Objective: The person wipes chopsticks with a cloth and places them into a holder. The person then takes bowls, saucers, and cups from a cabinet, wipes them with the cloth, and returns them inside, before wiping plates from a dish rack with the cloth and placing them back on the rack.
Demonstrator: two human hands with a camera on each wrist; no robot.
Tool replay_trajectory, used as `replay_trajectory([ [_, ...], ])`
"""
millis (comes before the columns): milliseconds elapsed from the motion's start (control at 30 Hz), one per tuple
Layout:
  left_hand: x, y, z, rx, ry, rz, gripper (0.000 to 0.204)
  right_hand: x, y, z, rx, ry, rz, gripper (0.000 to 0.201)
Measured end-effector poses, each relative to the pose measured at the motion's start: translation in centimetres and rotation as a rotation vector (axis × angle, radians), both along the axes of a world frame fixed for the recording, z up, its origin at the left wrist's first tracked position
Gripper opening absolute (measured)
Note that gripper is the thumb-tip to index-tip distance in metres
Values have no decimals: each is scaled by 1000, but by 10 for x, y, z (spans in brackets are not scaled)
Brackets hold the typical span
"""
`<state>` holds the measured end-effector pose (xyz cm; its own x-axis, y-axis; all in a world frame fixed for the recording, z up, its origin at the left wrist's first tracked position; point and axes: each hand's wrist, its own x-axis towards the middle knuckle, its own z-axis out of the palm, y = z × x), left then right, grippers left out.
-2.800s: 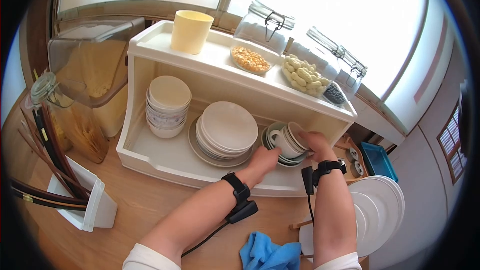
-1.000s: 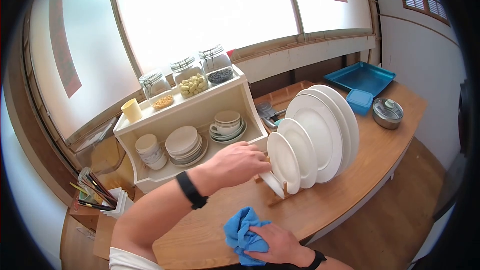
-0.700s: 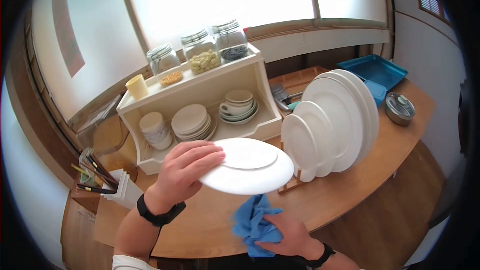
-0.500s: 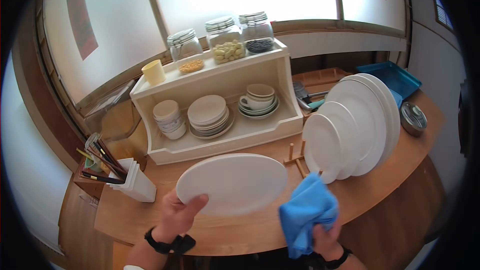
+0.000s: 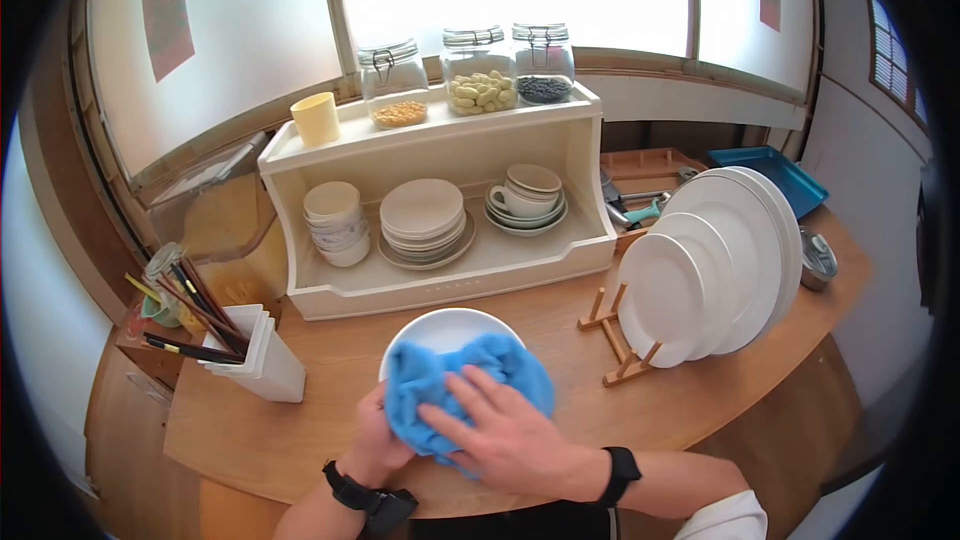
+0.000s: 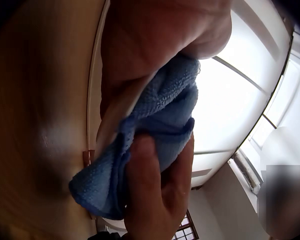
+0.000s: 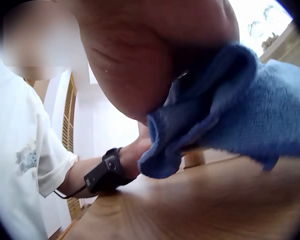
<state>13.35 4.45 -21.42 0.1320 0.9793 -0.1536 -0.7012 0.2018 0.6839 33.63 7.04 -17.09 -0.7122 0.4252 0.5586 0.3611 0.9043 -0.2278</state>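
Blue cloth (image 5: 415, 385) had moved from near the wooden rack (image 5: 613, 332) onto the white plate (image 5: 455, 323), in front of the shelf unit (image 5: 450, 293) (head); your left hand (image 5: 380, 437) gripped the plate's rim. Left wrist: your right hand (image 6: 154, 205) pinched cloth between thumb and fingers. Right wrist: it lay bunched under your palm.

they were wearing a white short-sleeved tee (image 7: 15, 120) with a faded bluish-grey print (image 7: 27, 157) on the front, kinda too blurry to make out. right wrist had a black strap (image 5: 620, 472), left had a similar black band (image 5: 346, 486) with a chunky black box (image 7: 104, 175) on it, and a thin black cable (image 7: 70, 194) ran off that.
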Motion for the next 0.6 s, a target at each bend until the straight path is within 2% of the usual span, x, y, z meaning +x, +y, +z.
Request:
replay_trajectory([
  [67,-1,-4,2,29,-107,72,49,-19,6,6,170,-107,75,58],
  [133,-1,-2,4,65,-88,103,50,-32,26,11,181,-133,99,54],
  [200,-2,1,12,168,-94,300,54,-40,43,22,192,-110,20,52],
  [267,-10,1,22,198,-85,312,58,-40,52,25,203,-67,-5,53],
  [333,-22,-1,20,246,-122,328,59,-37,49,23,186,-135,-118,51],
  [400,-26,-2,18,255,-163,355,61,-37,24,11,160,-220,-71,48],
  [467,-28,-2,10,200,-278,251,60,-43,2,3,94,-247,90,46],
  [533,-29,-2,4,192,-266,215,61,-59,-3,16,165,-260,157,46],
  [600,-33,-2,-11,429,-411,203,66,-70,8,32,224,-257,209,45],
])
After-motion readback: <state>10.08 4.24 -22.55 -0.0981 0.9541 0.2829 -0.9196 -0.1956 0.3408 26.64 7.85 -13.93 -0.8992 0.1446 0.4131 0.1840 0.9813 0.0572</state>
